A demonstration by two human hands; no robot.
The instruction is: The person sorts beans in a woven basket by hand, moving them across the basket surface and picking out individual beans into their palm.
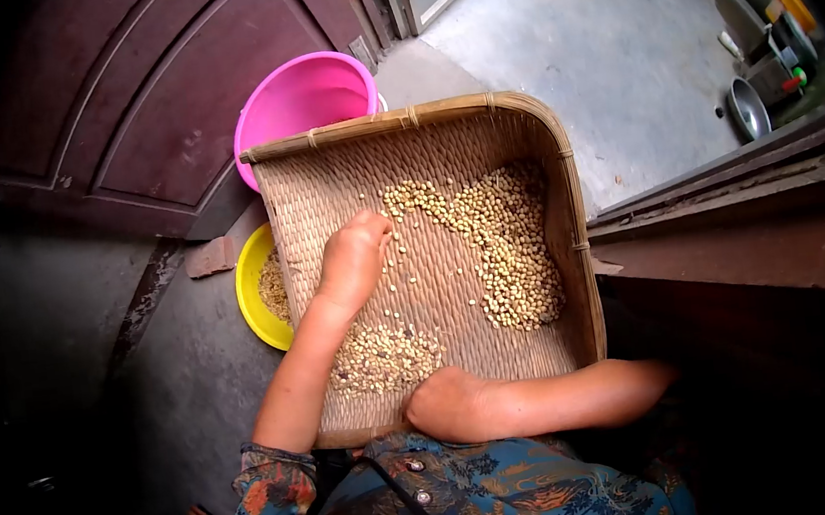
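A woven bamboo winnowing basket (438,305) lies across my lap. Round, pale yellow soybeans (512,247) are heaped along its right side, with a thin line of them reaching toward the middle. Closer to me lies a smaller pile of broken, mixed beans and dark bits (383,358). My left hand (357,253) is closed above the weave, its fingertips pinched beside a few loose beans; whatever they hold is hidden. Curled at the near edge of the mixed pile is my right hand (448,405), its fingers mostly out of sight beneath it.
Behind the basket's far left corner stands a pink basin (305,93). A yellow basin (252,289) with grainy contents sits left of it, near a brick piece (209,258). A maroon door (186,110) is at upper left; a metal bowl (747,109) rests at far right.
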